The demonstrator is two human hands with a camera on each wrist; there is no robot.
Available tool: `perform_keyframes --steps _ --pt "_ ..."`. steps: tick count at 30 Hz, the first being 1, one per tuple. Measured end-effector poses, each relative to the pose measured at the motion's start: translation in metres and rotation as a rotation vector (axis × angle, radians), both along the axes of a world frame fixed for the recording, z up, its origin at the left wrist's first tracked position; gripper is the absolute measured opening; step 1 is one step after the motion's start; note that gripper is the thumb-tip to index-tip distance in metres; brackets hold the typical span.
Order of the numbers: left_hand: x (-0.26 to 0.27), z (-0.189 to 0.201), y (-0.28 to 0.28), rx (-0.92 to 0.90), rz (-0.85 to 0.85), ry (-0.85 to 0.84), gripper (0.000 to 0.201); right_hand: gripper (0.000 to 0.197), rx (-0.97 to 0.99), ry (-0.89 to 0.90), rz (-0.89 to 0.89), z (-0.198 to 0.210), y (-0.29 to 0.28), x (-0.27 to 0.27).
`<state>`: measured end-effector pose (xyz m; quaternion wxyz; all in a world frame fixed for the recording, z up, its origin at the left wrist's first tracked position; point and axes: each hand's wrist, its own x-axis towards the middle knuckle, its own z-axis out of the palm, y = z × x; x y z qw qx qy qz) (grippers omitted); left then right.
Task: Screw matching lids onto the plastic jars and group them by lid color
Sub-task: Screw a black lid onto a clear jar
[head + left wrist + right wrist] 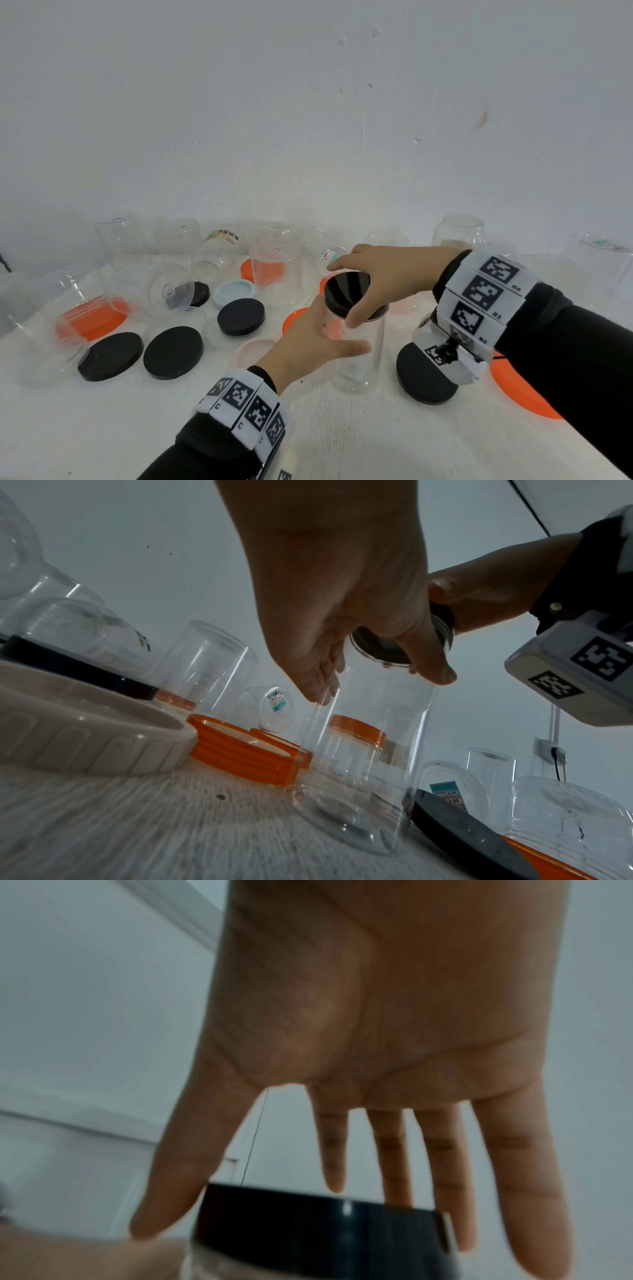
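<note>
Head view: step in hand is screwing the black lid (347,291) onto a clear jar (359,346) standing near the counter's (102,428) front edge; left hand (308,346) wraps the jar's wall, right hand (387,274) cups the lid rim.
Left wrist view: thumb and fingers (428,666) clasp the jar just below the lid.
Right wrist view: fingers straddle the lid; blurred.
Next move: likely turn until snug, then set it with other black-lidded jars.

Head view high, facing down-forward, wrist views close, facing upward, all sharing the black-lidded jar (356,329).
</note>
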<state>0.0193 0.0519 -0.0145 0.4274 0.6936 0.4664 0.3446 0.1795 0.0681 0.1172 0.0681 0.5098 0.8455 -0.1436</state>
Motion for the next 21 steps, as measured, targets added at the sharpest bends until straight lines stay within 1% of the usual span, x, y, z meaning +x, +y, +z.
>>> perform_keyframes --steps 3,6,9,11,13,15,18,21 --pt "0.000 0.000 0.001 0.004 0.002 -0.002 0.102 0.081 -0.056 0.033 0.051 0.005 0.000 0.001" --pt "0.000 -0.002 0.002 -0.001 0.002 0.001 0.102 0.074 -0.049 0.019 0.077 0.007 0.001 -0.001" --pt "-0.001 -0.003 0.002 -0.002 0.003 -0.003 0.097 0.073 0.022 -0.037 0.046 0.004 0.001 -0.004" --pt "-0.001 -0.003 0.002 -0.009 -0.003 -0.013 0.098 0.075 0.105 -0.078 0.010 0.000 -0.001 -0.008" --pt "-0.001 -0.004 0.002 -0.015 -0.003 -0.012 0.098 0.078 0.141 -0.098 -0.009 -0.003 -0.001 -0.010" --pt "-0.001 -0.003 0.002 -0.016 -0.006 -0.012 0.098 0.078 0.084 -0.091 0.003 0.000 -0.001 -0.010" --pt "-0.001 -0.003 0.002 0.004 0.005 0.006 0.099 0.072 -0.059 -0.050 0.072 0.006 0.000 -0.008" --pt "-0.001 -0.004 0.002 0.009 0.007 0.008 0.101 0.065 -0.054 -0.004 0.097 0.007 0.000 -0.007"
